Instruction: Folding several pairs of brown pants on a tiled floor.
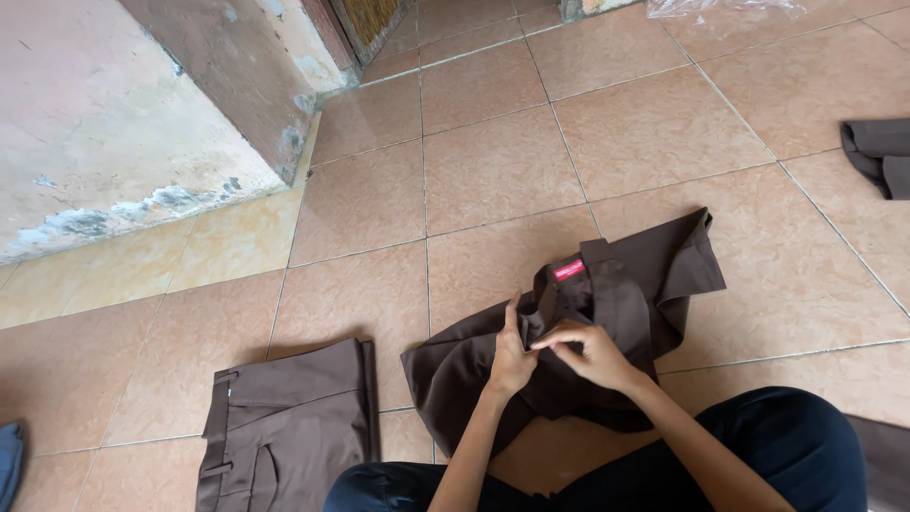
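arms: both forearms bare, no sleeves in view | left hand [510, 362]: no glove, ring or watch | right hand [595, 356]: same | legs: dark navy trousers [787, 446]

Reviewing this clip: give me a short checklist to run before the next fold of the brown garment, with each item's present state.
1. Both hands on the brown garment: ok; left hand and right hand pinch the fabric near its middle.
2. Garment lying flat: not ok; it is bunched and creased.
3. Red label visible: ok, facing up.
4. Tiled floor beyond the garment free of items: ok.
5. Folded brown trousers apart from the garment: ok, a gap shows.
6. Buttons or fastenings closed: cannot tell.
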